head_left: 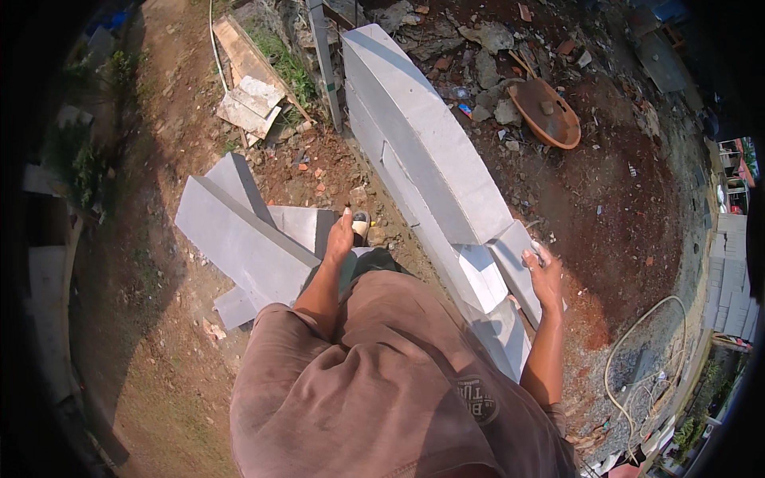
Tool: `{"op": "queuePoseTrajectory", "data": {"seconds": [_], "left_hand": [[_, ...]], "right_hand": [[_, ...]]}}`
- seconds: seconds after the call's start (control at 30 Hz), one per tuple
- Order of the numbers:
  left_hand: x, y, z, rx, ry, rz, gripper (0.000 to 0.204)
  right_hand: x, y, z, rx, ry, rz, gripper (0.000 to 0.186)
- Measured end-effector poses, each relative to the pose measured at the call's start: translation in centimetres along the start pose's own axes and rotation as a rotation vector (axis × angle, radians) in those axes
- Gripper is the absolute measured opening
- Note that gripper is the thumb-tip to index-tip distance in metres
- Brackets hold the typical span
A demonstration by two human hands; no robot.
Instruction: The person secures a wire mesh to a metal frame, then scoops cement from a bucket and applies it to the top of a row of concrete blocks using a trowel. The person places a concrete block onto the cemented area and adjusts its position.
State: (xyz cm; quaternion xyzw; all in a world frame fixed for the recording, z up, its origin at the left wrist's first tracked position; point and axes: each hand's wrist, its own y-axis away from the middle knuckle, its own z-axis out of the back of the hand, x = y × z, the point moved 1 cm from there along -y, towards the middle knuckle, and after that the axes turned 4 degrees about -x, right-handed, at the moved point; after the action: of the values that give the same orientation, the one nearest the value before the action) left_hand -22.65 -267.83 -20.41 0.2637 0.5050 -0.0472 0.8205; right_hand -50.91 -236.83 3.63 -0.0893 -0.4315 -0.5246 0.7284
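The long wall of pale grey lightweight concrete blocks (422, 151) runs from the top centre of the frame down to the lower right. Its topmost loose grey block (514, 267) sits skewed at right of centre, overhanging the course below. The right hand (546, 275) lies on this block's outer edge with fingers curled over it; how firm the grip is I cannot tell. If the block tips outward it could slide off the wall toward the red earth at right, or pinch the fingers against the block beside it. Flat grey slabs (239, 239) lie stacked at left of centre, a tripping risk underfoot. The left hand (341, 237), at centre, hangs low with fingers together, holding nothing that I can make out, just above a shoe (360, 225)
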Motion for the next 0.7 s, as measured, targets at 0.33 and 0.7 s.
{"op": "queuePoseTrajectory", "data": {"seconds": [0.33,0.7], "left_hand": [[2.6,10.5,2.8,-0.003,0.071,0.113,0.072],[2.4,7.7,3.9,0.189,-0.006,0.068,0.066]], "right_hand": [[-5.1,6.5,0.1,0.060,-0.008,0.052,0.063],[-2.0,15.6,-0.6,-0.166,-0.118,0.000,0.058]]}}
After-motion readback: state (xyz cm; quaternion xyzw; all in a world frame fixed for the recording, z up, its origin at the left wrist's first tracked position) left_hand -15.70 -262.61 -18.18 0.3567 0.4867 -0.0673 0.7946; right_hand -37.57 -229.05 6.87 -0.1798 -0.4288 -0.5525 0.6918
